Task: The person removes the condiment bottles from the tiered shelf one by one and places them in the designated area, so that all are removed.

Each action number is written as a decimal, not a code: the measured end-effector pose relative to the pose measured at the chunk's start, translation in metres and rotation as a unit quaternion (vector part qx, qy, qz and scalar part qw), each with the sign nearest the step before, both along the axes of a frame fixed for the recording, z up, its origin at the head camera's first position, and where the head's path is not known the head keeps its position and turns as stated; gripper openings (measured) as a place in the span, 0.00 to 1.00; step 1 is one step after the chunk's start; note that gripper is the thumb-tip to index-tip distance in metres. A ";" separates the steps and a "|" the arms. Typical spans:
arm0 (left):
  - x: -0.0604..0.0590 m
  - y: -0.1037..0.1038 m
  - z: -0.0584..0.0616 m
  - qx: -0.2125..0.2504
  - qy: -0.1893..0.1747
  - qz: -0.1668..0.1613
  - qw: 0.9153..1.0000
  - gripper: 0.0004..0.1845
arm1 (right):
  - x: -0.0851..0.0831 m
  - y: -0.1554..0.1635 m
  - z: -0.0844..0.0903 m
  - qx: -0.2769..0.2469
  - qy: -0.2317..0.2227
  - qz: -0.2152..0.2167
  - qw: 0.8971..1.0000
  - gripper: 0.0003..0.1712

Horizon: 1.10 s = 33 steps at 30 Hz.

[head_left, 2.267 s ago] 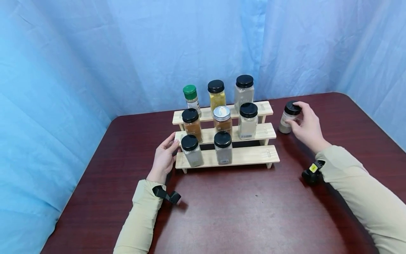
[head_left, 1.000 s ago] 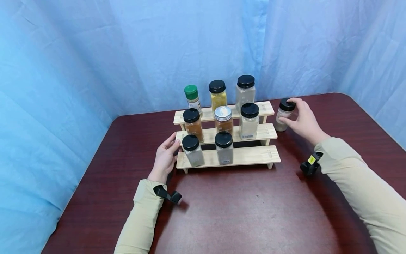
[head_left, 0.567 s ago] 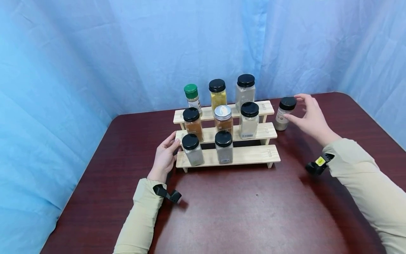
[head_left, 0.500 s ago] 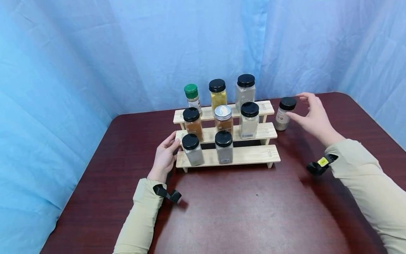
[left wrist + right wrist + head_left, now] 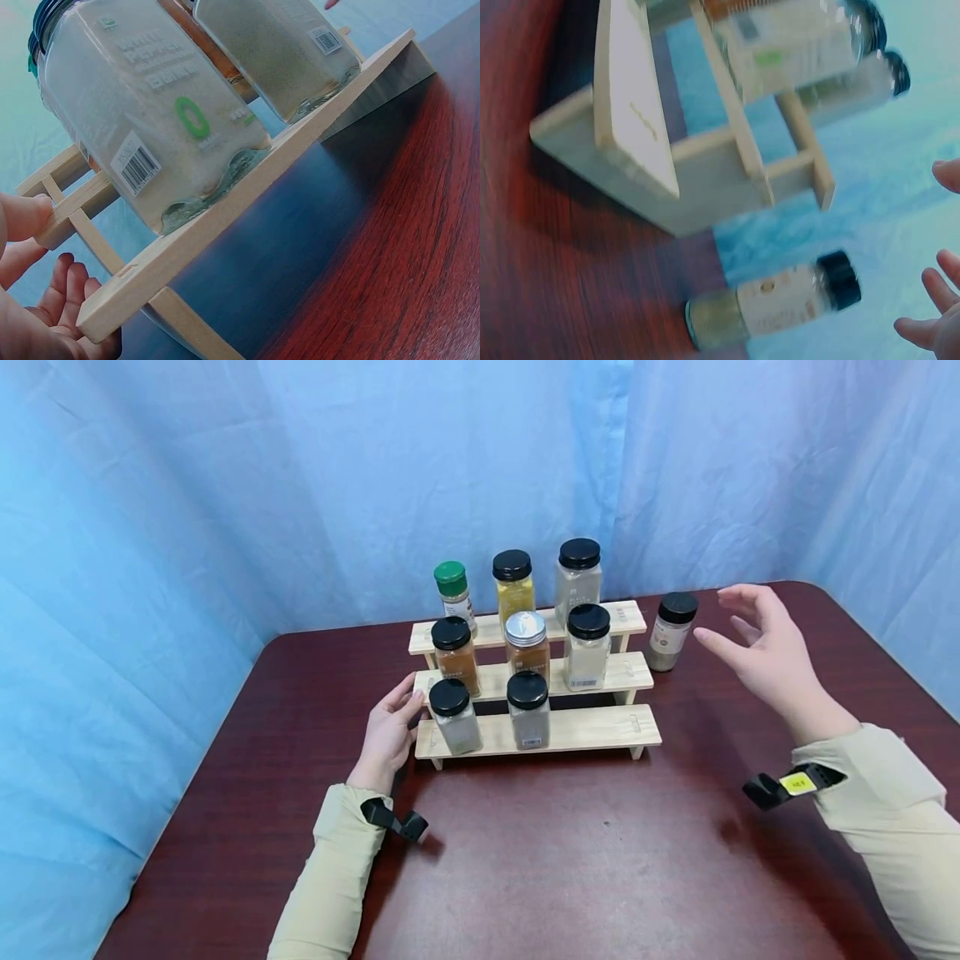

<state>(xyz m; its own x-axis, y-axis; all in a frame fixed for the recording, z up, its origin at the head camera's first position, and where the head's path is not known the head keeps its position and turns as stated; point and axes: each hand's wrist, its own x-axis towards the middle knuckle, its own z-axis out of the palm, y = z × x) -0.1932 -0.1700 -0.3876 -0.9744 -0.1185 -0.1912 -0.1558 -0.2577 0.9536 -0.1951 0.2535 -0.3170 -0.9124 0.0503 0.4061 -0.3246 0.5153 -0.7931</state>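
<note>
Right of centre in the head view, a small round spice jar (image 5: 672, 632) with a black cap is seen standing upright on the dark red table (image 5: 570, 860), just beside the right end of the three-step wooden rack (image 5: 600, 727). The right hand (image 5: 765, 652) is held in the air to the right of that jar, apart from it — the fingers are spread and loosely bent, and nothing is held. In the right wrist view the same jar (image 5: 776, 304) appears low in the frame, lying sideways because of the camera's tilt, with fingertips (image 5: 930, 311) showing at the right edge, clear of the cap.

At the left end of the rack the left hand (image 5: 390, 731) is rested against the lowest steps, its fingers lying against the wood. In the left wrist view the fingers (image 5: 34, 255) are seen at the lower left, touching the end of the rack (image 5: 247, 202); how tightly the wood is gripped cannot be told.

Eight jars are set on the rack: a green-capped jar (image 5: 454, 595) at the upper left, a yellow-filled jar (image 5: 513, 585) beside it, and a silver-lidded jar (image 5: 527, 647) in the middle row.
</note>
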 end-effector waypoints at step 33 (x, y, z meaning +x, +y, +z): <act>0.000 0.000 0.000 -0.003 -0.007 -0.001 1.000 0.26 | 0.048 -0.095 0.003 -0.006 0.119 0.227 0.967 0.27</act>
<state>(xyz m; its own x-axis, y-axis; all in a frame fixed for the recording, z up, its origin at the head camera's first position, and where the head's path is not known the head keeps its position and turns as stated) -0.1931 -0.1704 -0.3873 -0.9720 -0.1179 -0.2033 -0.1687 -0.2523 0.9528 -0.1474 0.1589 -0.3141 -0.7221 -0.3275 0.6094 -0.6894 0.2679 -0.6730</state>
